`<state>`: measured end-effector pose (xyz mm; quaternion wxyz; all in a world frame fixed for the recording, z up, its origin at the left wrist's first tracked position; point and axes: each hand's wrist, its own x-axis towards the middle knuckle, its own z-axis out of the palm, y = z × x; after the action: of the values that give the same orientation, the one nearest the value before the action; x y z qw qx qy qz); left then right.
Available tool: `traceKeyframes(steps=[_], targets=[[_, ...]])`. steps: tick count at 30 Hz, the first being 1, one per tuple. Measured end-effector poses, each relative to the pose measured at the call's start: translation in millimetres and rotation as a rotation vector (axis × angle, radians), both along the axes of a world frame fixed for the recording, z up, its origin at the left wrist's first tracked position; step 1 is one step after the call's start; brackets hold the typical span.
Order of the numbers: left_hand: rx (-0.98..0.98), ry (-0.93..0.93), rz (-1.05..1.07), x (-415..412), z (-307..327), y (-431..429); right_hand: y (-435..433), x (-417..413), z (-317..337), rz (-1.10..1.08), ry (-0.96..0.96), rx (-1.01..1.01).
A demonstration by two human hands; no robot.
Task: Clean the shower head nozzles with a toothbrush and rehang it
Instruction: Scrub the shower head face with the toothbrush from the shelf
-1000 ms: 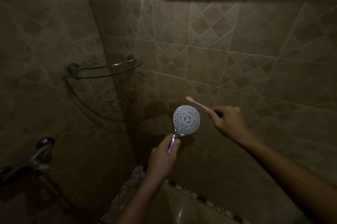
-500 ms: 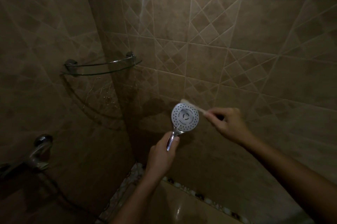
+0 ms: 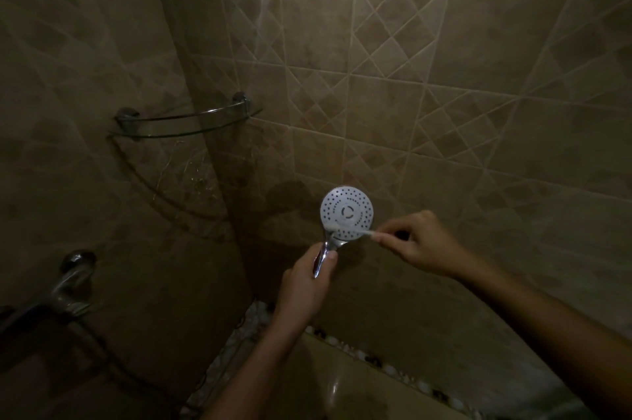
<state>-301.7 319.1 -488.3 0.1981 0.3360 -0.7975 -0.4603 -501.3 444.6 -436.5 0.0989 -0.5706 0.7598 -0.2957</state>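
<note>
Left hand [image 3: 304, 277] was wrapped round the chrome handle [image 3: 321, 257], holding the shower head [image 3: 346, 212] up face-on, near the wall [image 3: 444, 146]. Right hand [image 3: 424, 241], off at 4 o'clock from the head, pinched the toothbrush [image 3: 355, 233] by its tail end, bristles lying across the face around 6 to 7 o'clock. My worry: gripped that far back, the brush could flex and skid off the rim instead of digging into the nozzles [image 3: 357, 194]. Light was dim too, so holes up at 12 o'clock could easily get skipped.
</note>
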Motion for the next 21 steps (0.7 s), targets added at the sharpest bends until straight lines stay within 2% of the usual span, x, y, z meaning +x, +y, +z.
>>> traceKeyframes(steps=[3,4,6,8,10,14,15,17,19,21], targets=[[0.002,0.003,-0.005,0.7,-3.4,0.3,-3.9,-7.4,5.5,-0.319,-0.054,-0.190],[0.006,0.003,-0.002,1.2,-4.8,-0.1,-2.8,-8.9,5.3,-0.335,-0.059,-0.239],[0.009,-0.001,-0.001,1.1,-5.0,-0.1,1.6,-6.2,6.1,-0.169,-0.088,-0.180],[0.011,-0.004,0.001,-0.4,-4.5,-0.2,5.7,2.6,3.9,0.043,-0.062,-0.008],[0.023,-0.001,0.002,-1.3,-5.2,0.2,6.0,3.1,0.8,0.081,-0.016,0.061],[0.024,0.001,0.002,0.2,-5.3,1.9,-1.6,-9.8,3.7,-0.332,-0.054,-0.185],[0.023,-0.002,0.003,1.2,-5.4,2.1,-1.2,-12.2,4.3,-0.370,-0.055,-0.229],[0.014,-0.011,-0.005,1.9,-5.1,2.6,3.4,-8.3,9.6,-0.219,-0.116,-0.173],[0.011,0.002,-0.018,2.3,-4.3,3.8,8.1,1.7,11.9,0.005,-0.126,0.012],[0.006,0.019,-0.016,2.2,-4.4,4.6,8.5,2.6,9.4,0.041,-0.088,0.074]])
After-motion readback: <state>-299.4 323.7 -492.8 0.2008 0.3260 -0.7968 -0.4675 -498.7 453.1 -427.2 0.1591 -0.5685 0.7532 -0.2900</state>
